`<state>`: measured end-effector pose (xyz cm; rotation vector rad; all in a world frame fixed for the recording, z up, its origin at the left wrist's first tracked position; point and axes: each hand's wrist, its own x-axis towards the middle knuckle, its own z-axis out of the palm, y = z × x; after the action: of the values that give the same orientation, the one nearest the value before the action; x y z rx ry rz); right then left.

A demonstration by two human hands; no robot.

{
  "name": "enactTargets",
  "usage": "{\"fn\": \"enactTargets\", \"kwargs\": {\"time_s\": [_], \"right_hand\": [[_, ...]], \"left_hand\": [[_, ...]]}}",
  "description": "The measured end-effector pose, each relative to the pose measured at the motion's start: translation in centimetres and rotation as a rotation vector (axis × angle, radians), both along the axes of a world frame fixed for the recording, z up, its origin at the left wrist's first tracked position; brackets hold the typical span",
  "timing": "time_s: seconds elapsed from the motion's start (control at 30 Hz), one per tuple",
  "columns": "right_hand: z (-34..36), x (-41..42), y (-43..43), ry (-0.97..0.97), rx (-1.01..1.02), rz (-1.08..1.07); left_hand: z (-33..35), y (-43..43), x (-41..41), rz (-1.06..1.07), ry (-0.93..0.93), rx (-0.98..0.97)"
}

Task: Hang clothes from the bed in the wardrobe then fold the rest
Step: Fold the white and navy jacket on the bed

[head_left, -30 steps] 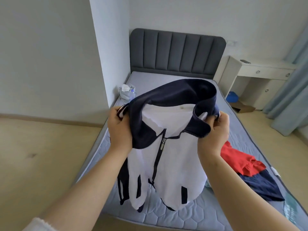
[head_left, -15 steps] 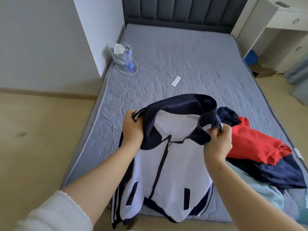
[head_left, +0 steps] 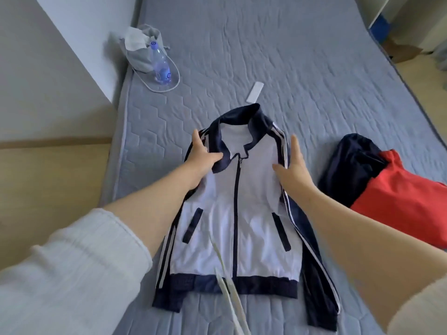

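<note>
A white zip jacket [head_left: 232,213] with a navy collar, navy hem and striped navy sleeves lies flat, front up, on the grey quilted mattress [head_left: 302,68]. My left hand [head_left: 205,153] rests with straight fingers on its left shoulder beside the collar. At the jacket's right shoulder, my right hand [head_left: 291,163] lies flat with the fingers straight, touching the sleeve stripe. Neither hand holds anything. To the right lie a red garment [head_left: 401,199] and a navy garment [head_left: 355,160] in a heap.
A grey pouch with white tissue [head_left: 140,49] and a water bottle [head_left: 160,64] stand on a grey cap at the bed's left edge. A small white strip [head_left: 255,91] lies beyond the collar. Pale cords [head_left: 232,298] hang near the camera. Wooden floor [head_left: 48,177] lies left.
The jacket, held up by its collar in both hands, has been lowered and laid flat on the mattress. Both hands have let go of the collar and now lie open on its shoulders.
</note>
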<state>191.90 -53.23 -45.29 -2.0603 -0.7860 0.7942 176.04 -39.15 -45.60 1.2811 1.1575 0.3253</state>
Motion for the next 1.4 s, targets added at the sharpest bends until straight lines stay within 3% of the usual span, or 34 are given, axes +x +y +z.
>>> {"fn": "enactTargets", "kwargs": {"time_s": [0.17, 0.43, 0.67, 0.77, 0.9, 1.07, 1.17, 1.4], "right_hand": [[-6.2, -2.6, -4.0, 0.022, -0.256, 0.086], [-13.5, -5.2, -12.4, 0.139, -0.538, 0.142], [-20.2, -6.9, -18.6, -0.047, -0.759, 0.718], [-23.1, -7.6, -20.2, -0.205, -0.828, 0.825], [-25.7, -7.0, -21.4, -0.471, -0.856, 0.855], [-26.2, -4.7, -21.2, -0.572, -0.799, 0.966], [-25.6, -3.8, -21.1, -0.59, -0.776, 0.974], [-23.5, -1.0, -24.0, -0.571, -0.886, 1.045]], "left_hand": [[-4.9, -3.9, -1.7, -0.207, 0.203, -0.081], [-12.7, -13.2, -4.7, -0.362, 0.43, -0.101], [-21.4, -21.4, -7.2, -0.796, 0.692, 0.159], [-24.3, -24.1, -7.6, -0.982, 0.866, 0.253], [-26.5, -25.6, -7.8, -0.983, 1.036, 0.487], [-25.1, -24.5, -7.9, -0.921, 0.999, 0.821], [-24.6, -24.1, -7.5, -0.909, 0.927, 0.602], [-24.3, -27.5, -5.6, -1.021, 0.743, 0.33]]}}
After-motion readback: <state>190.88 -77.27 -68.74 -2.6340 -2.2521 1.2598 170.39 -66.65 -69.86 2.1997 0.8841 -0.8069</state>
